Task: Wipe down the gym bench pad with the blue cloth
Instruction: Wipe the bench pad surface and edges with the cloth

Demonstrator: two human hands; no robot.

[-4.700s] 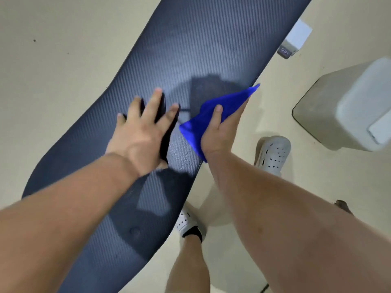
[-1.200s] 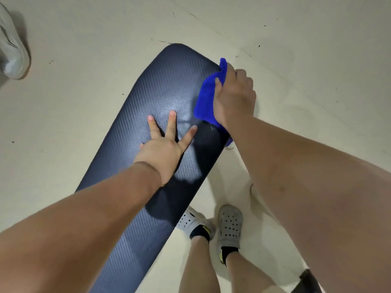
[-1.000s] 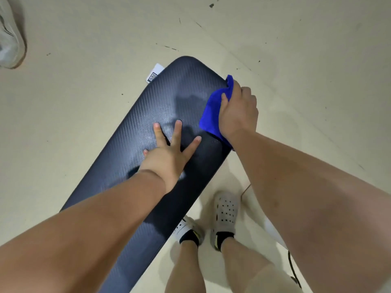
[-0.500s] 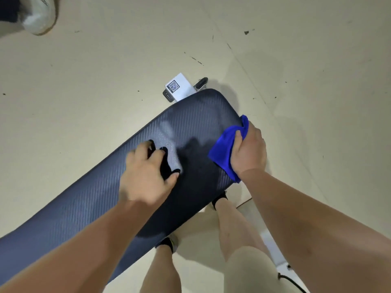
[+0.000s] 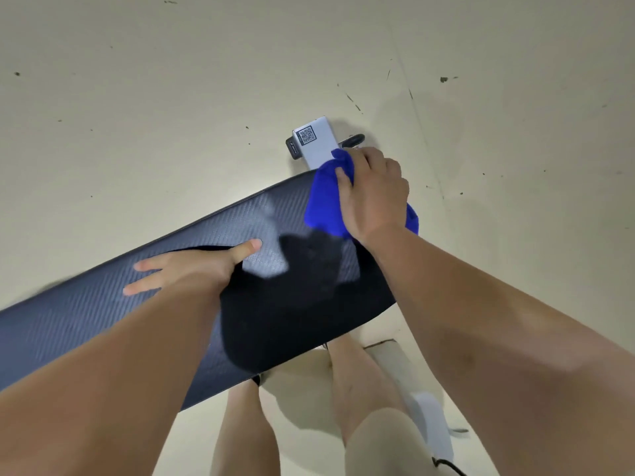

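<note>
The bright blue soft cloth (image 5: pixel 324 204) sits bunched up at the far end of the long dark ribbed bench pad surface (image 5: pixel 86 321). It lies on the top corner of that end. A bit of blue also peeks out on the other side of the wrist, past the edge of the pad.

The right hand (image 5: pixel 372 197) is on top of the cloth. Its grip is closed around the cloth, with the fingers curled over the bunch and the thumb pressed into the blue.

The left hand (image 5: pixel 192 269) lies flat on the surface, nearer the middle. Its grip is open, with the fingers straight and spread wide and the thumb pointing toward the cloth. This hand looks a little blurry. It holds nothing.

A big dark shadow falls on the pad between the two hands.

Just past the end of the pad, a white metal bar with a square black code sticker (image 5: pixel 318 142) pokes out. The top of the cloth reaches it. A small black knob (image 5: pixel 354 140) sits beside the bar.

Under it all is a pale beige floor with small dark specks (image 5: pixel 171 97). The person's bare legs (image 5: pixel 360 389) stand close to the near edge of the pad. Another white bar (image 5: pixel 433 427) lies on the floor by the legs.
</note>
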